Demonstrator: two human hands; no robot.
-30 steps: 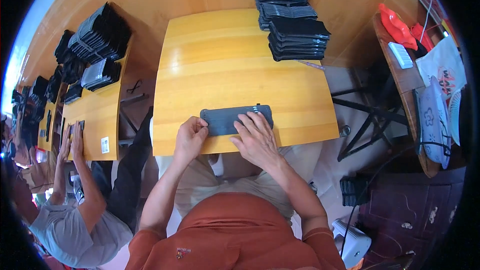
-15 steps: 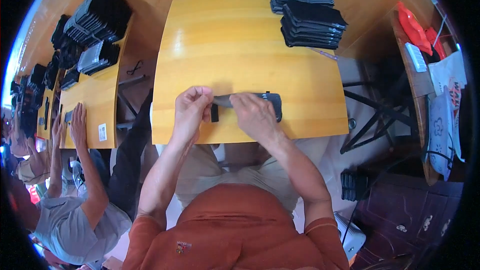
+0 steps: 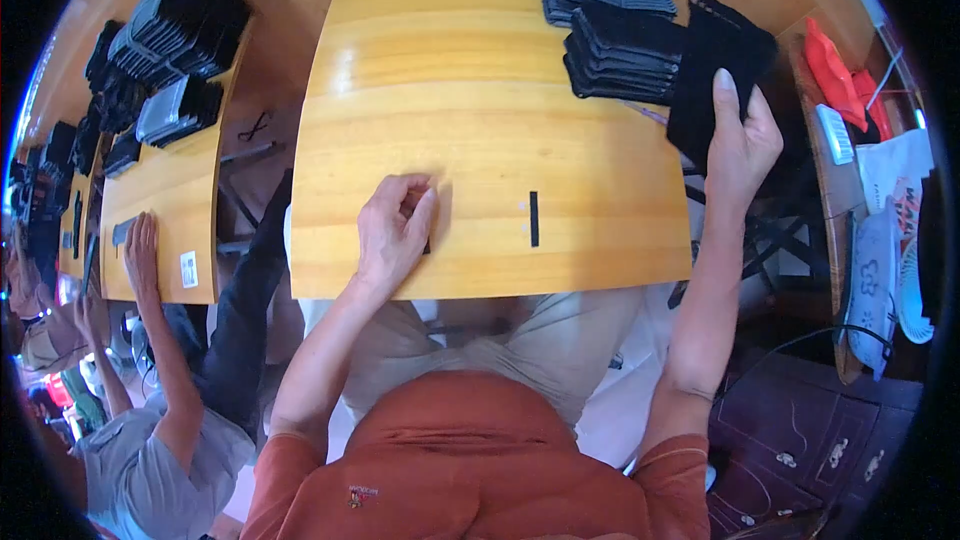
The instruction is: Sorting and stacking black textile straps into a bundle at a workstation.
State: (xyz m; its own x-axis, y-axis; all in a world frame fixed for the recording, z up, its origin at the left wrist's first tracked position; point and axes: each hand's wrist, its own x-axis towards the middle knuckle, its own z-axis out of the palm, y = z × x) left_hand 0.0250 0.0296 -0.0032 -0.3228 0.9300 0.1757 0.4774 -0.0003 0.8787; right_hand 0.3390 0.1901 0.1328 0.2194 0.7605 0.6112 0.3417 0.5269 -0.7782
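- Black cloth [image 3: 700, 95] swung up to 2 o'clock, pinched by right hand [image 3: 741, 138], long axis 1-to-7
- pile [image 3: 622, 52] at that hand's 10
- left hand [image 3: 396, 230] half-curled, can't tell if gripping

Flat black fabric piece [image 3: 712, 45], held tilted beside a stack [image 3: 625, 55]

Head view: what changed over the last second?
The dark cloth piece went from flat on the table up and right, held by the right hand alone; the left hand let go. That uncovered a black strip. Unchanged: left hand at the table's near side, cloth stack at the far right.
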